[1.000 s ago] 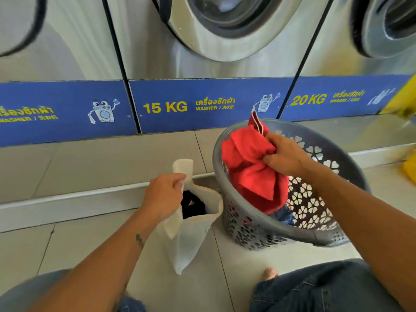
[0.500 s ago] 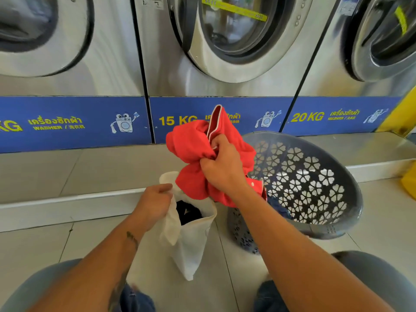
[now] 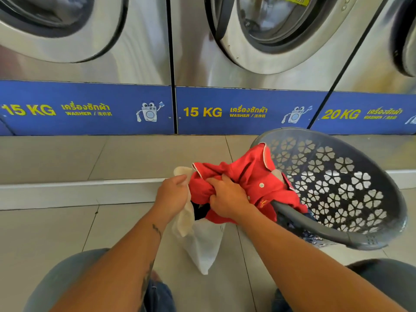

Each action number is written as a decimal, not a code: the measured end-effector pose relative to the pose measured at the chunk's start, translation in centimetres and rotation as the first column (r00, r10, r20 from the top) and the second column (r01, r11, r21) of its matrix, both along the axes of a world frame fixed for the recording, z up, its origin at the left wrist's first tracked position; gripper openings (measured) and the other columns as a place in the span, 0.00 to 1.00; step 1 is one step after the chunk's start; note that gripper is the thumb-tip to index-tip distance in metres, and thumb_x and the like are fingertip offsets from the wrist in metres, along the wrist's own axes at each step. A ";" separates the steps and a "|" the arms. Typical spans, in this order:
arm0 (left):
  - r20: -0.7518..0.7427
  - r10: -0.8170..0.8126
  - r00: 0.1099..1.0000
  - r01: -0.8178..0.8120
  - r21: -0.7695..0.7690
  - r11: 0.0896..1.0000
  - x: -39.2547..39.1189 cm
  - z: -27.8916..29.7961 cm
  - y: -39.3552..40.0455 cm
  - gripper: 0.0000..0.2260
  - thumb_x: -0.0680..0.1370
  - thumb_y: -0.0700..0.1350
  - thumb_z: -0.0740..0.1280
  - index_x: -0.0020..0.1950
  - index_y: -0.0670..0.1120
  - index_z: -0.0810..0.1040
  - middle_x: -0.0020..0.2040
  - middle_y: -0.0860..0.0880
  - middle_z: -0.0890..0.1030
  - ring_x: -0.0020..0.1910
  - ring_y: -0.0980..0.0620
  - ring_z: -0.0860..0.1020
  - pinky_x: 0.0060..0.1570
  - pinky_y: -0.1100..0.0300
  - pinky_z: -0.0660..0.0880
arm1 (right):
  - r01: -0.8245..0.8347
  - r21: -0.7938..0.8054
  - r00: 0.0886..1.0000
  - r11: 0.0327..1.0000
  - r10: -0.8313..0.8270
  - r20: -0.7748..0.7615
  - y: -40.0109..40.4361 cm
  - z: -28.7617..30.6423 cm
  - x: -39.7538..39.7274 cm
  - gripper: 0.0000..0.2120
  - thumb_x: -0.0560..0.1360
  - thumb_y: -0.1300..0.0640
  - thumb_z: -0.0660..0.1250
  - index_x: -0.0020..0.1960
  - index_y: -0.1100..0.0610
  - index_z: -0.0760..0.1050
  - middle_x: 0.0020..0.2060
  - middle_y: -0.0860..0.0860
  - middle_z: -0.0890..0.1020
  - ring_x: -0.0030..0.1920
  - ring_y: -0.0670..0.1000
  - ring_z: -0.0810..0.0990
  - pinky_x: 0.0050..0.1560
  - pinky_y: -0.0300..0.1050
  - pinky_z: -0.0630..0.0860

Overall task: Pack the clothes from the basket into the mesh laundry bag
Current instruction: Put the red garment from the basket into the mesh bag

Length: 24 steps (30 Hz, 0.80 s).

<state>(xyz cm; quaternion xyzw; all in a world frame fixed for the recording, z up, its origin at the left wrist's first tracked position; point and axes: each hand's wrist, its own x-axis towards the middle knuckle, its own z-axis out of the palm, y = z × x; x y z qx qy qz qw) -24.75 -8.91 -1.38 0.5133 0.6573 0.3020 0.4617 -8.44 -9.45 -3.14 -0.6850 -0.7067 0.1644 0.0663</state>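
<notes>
One red shirt (image 3: 252,176) clamped in right hand (image 3: 227,199); left hand (image 3: 172,194) gripping one mesh bag (image 3: 202,244); one basket (image 3: 315,228).

Bright even daylight, soft glare on steel washer doors (image 3: 265,30), wide-angle bending at edges, slight motion blur

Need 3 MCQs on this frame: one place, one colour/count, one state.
1. Where is the grey plastic laundry basket relative to the white mesh laundry bag?
A. left of it
B. right of it
C. inside it

2. What colour is the garment held by the right hand?
A. red
B. green
C. yellow

3. What is the left hand doing?
A. resting flat on the floor
B. gripping the bag's rim
C. holding the basket

Answers:
1 B, the basket sits on the bag's right.
2 A, the red buttoned shirt is at the bag's mouth.
3 B, its fingers are closed on the bag's edge.
</notes>
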 end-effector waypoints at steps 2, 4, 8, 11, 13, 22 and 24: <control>-0.063 -0.018 0.998 0.021 0.038 0.999 0.1 0.0 0.0 0.21 0.78 0.39 0.59 0.70 0.50 0.75 0.68 0.46 0.77 0.64 0.45 0.76 0.65 0.51 0.72 | -0.032 -0.017 0.999 0.999 0.032 -0.025 0.5 -0.6 -0.3 0.28 0.74 0.57 0.62 0.74 0.46 0.68 0.72 0.58 0.67 0.61 0.66 0.77 0.59 0.57 0.76; -0.118 -0.027 0.993 0.036 0.078 0.996 0.2 -0.2 0.2 0.21 0.79 0.37 0.58 0.71 0.49 0.74 0.69 0.45 0.76 0.65 0.45 0.75 0.64 0.55 0.71 | -0.084 -0.033 0.996 0.996 0.083 -0.033 0.9 -1.3 -0.7 0.26 0.74 0.57 0.62 0.72 0.47 0.70 0.68 0.58 0.69 0.60 0.66 0.77 0.58 0.56 0.76; -0.149 -0.051 0.988 0.064 0.081 0.995 0.1 -0.9 0.6 0.25 0.77 0.34 0.56 0.71 0.51 0.74 0.70 0.44 0.74 0.64 0.45 0.75 0.62 0.57 0.71 | -0.216 -0.146 0.976 0.965 0.220 0.010 0.9 -3.8 -1.8 0.17 0.75 0.57 0.63 0.62 0.53 0.76 0.62 0.57 0.74 0.60 0.63 0.76 0.52 0.50 0.71; -0.184 -0.089 0.979 0.102 0.061 0.993 0.2 -1.3 0.8 0.27 0.75 0.33 0.55 0.69 0.53 0.75 0.66 0.44 0.77 0.56 0.44 0.78 0.53 0.57 0.74 | -0.270 -0.217 0.961 0.938 0.278 0.007 0.6 -7.0 -3.0 0.12 0.76 0.55 0.63 0.57 0.55 0.79 0.57 0.55 0.79 0.60 0.60 0.76 0.57 0.48 0.70; -0.201 -0.131 0.971 0.141 0.037 0.989 0.1 -1.8 1.0 0.28 0.74 0.33 0.54 0.67 0.55 0.77 0.64 0.43 0.79 0.48 0.45 0.81 0.42 0.60 0.76 | -0.278 -0.314 0.944 0.908 0.319 0.084 0.9 -8.5 -3.7 0.15 0.77 0.53 0.64 0.62 0.56 0.77 0.61 0.56 0.76 0.62 0.60 0.74 0.63 0.52 0.71; -0.109 -0.125 0.986 0.122 -0.035 0.992 -1.4 -3.5 2.4 0.24 0.74 0.34 0.57 0.55 0.59 0.83 0.43 0.46 0.83 0.38 0.49 0.75 0.39 0.57 0.71 | -0.200 -0.492 0.853 0.847 0.398 0.338 5.2 -9.8 -3.4 0.20 0.78 0.48 0.64 0.69 0.53 0.74 0.66 0.53 0.77 0.65 0.58 0.76 0.60 0.54 0.77; -0.168 -0.111 0.979 0.112 -0.006 0.994 -1.4 -3.6 2.5 0.21 0.77 0.36 0.58 0.59 0.57 0.82 0.41 0.48 0.83 0.30 0.50 0.74 0.31 0.62 0.70 | -0.243 -0.455 0.874 0.857 0.397 0.281 5.1 -9.4 -2.9 0.17 0.77 0.51 0.64 0.64 0.53 0.77 0.60 0.54 0.79 0.61 0.59 0.78 0.54 0.52 0.77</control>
